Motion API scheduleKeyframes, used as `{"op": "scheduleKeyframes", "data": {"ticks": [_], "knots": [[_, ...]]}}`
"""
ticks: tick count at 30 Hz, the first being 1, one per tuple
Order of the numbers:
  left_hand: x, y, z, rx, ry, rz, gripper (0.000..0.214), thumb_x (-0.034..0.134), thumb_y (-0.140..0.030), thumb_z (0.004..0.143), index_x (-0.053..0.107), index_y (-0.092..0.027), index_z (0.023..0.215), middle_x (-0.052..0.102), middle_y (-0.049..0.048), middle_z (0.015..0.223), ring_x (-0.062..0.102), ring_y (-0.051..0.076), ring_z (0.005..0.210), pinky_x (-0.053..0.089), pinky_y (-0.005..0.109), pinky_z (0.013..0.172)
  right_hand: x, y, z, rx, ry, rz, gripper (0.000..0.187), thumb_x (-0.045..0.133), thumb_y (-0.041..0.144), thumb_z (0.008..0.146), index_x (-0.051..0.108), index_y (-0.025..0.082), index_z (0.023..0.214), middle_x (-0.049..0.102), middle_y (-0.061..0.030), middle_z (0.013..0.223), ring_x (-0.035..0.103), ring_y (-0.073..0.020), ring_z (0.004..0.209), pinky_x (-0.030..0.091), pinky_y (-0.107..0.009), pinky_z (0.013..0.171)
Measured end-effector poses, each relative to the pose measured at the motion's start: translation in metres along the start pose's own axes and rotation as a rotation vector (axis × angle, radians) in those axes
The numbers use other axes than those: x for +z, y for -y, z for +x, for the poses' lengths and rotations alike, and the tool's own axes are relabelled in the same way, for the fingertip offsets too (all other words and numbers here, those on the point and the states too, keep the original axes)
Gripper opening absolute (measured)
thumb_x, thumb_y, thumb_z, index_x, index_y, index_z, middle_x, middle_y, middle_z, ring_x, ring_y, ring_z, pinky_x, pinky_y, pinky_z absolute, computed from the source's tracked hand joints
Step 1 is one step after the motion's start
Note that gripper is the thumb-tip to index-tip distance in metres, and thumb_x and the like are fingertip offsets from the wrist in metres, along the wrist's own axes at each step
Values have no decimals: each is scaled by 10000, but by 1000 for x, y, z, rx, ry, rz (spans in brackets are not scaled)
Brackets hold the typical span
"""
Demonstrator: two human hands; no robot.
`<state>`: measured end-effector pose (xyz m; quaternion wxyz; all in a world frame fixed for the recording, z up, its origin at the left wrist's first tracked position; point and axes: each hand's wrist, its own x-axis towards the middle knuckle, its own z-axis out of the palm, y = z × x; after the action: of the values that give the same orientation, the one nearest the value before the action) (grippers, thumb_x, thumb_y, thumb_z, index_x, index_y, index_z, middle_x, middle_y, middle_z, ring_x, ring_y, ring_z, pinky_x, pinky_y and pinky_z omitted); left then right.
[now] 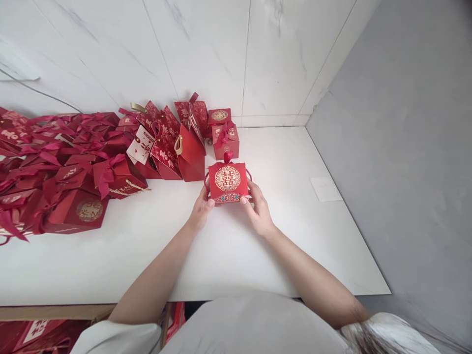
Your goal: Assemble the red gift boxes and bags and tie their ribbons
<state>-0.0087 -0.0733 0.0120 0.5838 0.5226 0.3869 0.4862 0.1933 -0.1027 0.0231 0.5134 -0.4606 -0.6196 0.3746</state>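
Between my two hands is a red gift box (227, 180) with a round gold emblem on top, a patterned front edge and red cord handles at its sides. My left hand (201, 209) grips its left side, with the thumb at the front corner. On the opposite side my right hand (258, 209) grips it, thumb against the front edge. The fingers behind the box are partly hidden. Just beyond it stands a small red box with a ribbon bow (226, 140), and a flat-topped red box (219, 116) is behind that one.
Left of my hands, upright red pouch-shaped boxes (191, 155) stand close by. Many ribboned red boxes (75, 179) crowd the table's left side. A white square (326, 189) lies near the right edge of the white table (295, 236). Tiled wall (206, 54) rises behind; a carton (55, 313) sits below left.
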Motion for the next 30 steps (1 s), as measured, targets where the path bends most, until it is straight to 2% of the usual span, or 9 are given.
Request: {"op": "scheduleKeyframes", "data": {"ticks": [9,16,19,22,24,27,30], "knots": [[-6,9,0,15,5,20,908,665,-702,759,396,-246,1498,537,161,1437,595,388,1205,573,445,856,0,-1,0,28,-2,24,603,505,550,951,378,295,1483,493,-131,1415,604,-280,1169,577,-439,891],[-3,6,0,44,2,53,876,621,-718,785,396,-252,1492,532,157,1446,609,361,1187,582,390,788,-1,-2,0,13,12,33,608,520,534,951,366,299,1490,475,-134,1430,598,-282,1186,574,-446,905],[-4,9,1,47,-15,41,870,613,-746,769,452,-224,1446,602,163,1362,661,336,1080,583,381,747,0,-3,1,-30,18,2,663,585,527,920,351,314,1502,450,-136,1441,596,-279,1180,584,-440,892],[-7,13,3,56,-15,13,861,557,-817,745,580,-167,1309,678,175,1232,691,310,949,572,364,675,2,-3,0,-30,-14,-40,731,654,536,870,359,323,1503,429,-144,1444,633,-261,1084,612,-411,803],[-8,12,3,78,7,-14,847,520,-841,747,635,-164,1242,692,167,1204,691,297,932,564,357,659,4,-2,-1,-4,-51,-33,713,649,537,872,383,316,1495,441,-143,1428,654,-236,1016,624,-388,767],[-3,4,3,105,-2,-7,718,612,-728,788,658,-181,1250,701,143,1198,692,267,921,567,341,662,5,-2,-1,50,-86,5,594,600,530,907,471,310,1443,490,-120,1409,675,-214,995,635,-356,755],[3,-6,3,73,-105,16,574,759,-535,770,696,-161,1200,737,122,1104,704,236,832,595,348,648,4,-3,2,88,-118,18,508,573,530,921,571,284,1365,559,-107,1383,683,-228,1033,640,-350,765]]}}
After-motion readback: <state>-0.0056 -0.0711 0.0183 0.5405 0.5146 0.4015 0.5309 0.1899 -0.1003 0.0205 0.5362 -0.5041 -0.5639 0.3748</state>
